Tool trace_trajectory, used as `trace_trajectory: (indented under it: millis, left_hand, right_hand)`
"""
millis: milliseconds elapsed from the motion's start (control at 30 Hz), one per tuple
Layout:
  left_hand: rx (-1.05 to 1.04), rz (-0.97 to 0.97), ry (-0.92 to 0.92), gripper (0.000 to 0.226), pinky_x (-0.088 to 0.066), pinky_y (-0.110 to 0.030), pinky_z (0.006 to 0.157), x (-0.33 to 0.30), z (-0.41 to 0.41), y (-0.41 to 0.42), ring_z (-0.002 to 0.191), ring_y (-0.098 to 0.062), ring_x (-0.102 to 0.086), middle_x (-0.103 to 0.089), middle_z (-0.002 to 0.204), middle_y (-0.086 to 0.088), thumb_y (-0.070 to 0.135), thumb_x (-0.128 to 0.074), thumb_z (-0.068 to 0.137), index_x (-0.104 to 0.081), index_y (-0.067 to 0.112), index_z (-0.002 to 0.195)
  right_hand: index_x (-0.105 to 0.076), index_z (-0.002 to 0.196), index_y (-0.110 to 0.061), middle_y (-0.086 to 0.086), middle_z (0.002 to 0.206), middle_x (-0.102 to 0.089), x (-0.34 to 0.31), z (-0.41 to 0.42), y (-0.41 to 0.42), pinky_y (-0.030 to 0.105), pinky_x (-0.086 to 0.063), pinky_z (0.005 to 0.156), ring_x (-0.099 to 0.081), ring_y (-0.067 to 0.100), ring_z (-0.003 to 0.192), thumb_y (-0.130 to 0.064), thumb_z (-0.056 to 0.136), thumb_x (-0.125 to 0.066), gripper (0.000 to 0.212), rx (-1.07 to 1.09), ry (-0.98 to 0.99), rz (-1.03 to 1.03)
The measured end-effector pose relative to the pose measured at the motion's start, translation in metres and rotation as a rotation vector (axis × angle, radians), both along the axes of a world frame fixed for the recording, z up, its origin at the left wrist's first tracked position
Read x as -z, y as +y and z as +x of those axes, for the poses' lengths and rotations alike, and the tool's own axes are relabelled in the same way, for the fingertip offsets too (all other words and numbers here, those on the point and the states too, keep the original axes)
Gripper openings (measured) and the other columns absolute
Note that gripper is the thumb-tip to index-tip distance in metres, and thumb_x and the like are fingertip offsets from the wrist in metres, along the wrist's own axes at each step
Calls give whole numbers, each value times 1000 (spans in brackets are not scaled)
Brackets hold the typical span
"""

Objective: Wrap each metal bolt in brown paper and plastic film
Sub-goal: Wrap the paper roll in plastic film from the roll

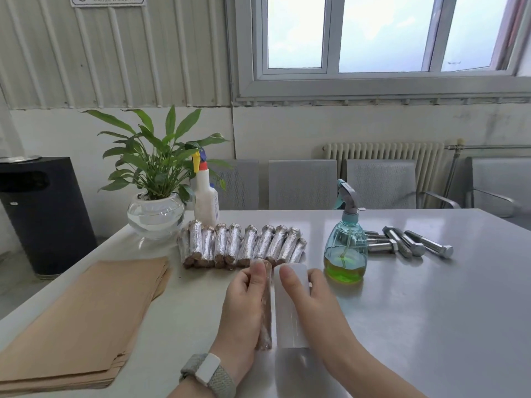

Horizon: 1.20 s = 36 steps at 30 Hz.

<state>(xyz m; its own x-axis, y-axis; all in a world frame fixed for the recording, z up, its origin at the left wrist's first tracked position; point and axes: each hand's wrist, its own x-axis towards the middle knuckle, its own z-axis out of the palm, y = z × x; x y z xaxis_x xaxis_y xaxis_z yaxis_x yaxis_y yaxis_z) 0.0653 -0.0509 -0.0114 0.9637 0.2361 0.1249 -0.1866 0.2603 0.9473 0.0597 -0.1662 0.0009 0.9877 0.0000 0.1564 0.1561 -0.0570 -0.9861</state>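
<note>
My left hand (244, 305) grips a bolt wrapped in brown paper (266, 317), held lengthwise just above the table near its front edge. Right beside it, my right hand (310, 297) holds a roll of clear plastic film (290, 317), thumb on top. Bolt and roll lie side by side, almost touching. A row of several finished bolts (241, 245), wrapped in paper and shiny film, lies behind my hands. Several bare metal bolts (411, 242) lie at the right. A stack of brown paper sheets (86, 317) covers the left of the table.
A teal spray bottle with green liquid (346, 248) stands just right of my hands. A white spray bottle (206, 196) and a potted plant in a glass bowl (156, 214) stand at the back left. Grey chairs (301, 183) line the table's far edge.
</note>
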Motion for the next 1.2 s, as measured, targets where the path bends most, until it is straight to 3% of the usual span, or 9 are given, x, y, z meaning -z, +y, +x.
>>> trace_trajectory:
  millis: [67,200,367,567,633,767,833,1033,1200]
  left_hand:
    - [0,-55,-7,57,-56,-56,83,-2,-4,-3,93,-41,-68,-70,97,-24,56,-65,75,-61,5,100]
    - [80,-236,35,61,-57,-48,77,-3,-11,-6,90,-35,-68,-67,99,-21,51,-74,68,-52,10,108]
    - [228,-396,112,55,-59,-39,70,0,-9,-9,100,-34,-69,-69,111,-22,54,-47,93,-67,9,116]
    - [113,-131,72,47,-59,-40,71,3,0,-4,89,-29,-72,-74,98,-17,51,-47,88,-73,13,98]
    - [54,18,34,52,-57,-45,82,5,2,-2,93,-29,-71,-73,98,-15,56,-49,85,-66,10,104]
    - [-76,157,-31,56,-55,-27,66,4,3,2,74,-14,-71,-73,80,1,63,-55,73,-61,13,96]
    - [-129,192,-55,60,-55,-31,73,1,2,1,79,-14,-70,-72,86,-2,67,-60,67,-60,16,97]
    - [12,-108,-5,55,-56,-33,71,-2,-13,-9,85,-15,-70,-70,90,0,54,-71,68,-55,20,107]
    - [222,-318,74,41,-58,-36,72,-5,-16,-9,92,-30,-71,-73,100,-15,47,-53,91,-73,13,104]
  right_hand:
    - [-53,94,-24,-25,75,-65,2,-3,4,7,-41,54,-61,-7,67,-74,73,-55,54,-15,-55,-16]
    - [-51,93,-30,-27,82,-65,6,-6,11,16,-42,56,-61,-7,73,-89,70,-38,65,83,-87,-81]
    - [-54,96,-30,-13,82,-64,9,3,6,29,-41,68,-57,0,81,-78,77,-27,58,196,-32,-213]
    - [-70,97,-13,6,93,-73,5,8,0,38,-55,82,-70,20,88,-74,71,-55,68,-36,165,2]
    - [-63,101,-18,3,96,-70,3,8,-1,35,-54,78,-68,16,89,-78,64,-54,71,-17,147,-27]
    - [-57,98,-20,-1,95,-66,-1,6,-1,31,-50,78,-65,11,87,-80,61,-51,71,22,88,-60]
    - [-57,96,-20,-3,91,-66,-1,4,0,28,-48,72,-64,6,82,-82,61,-49,71,25,68,-60]
    - [-50,87,-25,-7,76,-62,3,-5,13,29,-42,64,-58,-2,69,-83,66,-22,68,135,15,-101]
    - [-53,94,-29,-11,85,-66,4,-4,13,19,-41,59,-60,-8,72,-80,66,-41,59,131,17,-62]
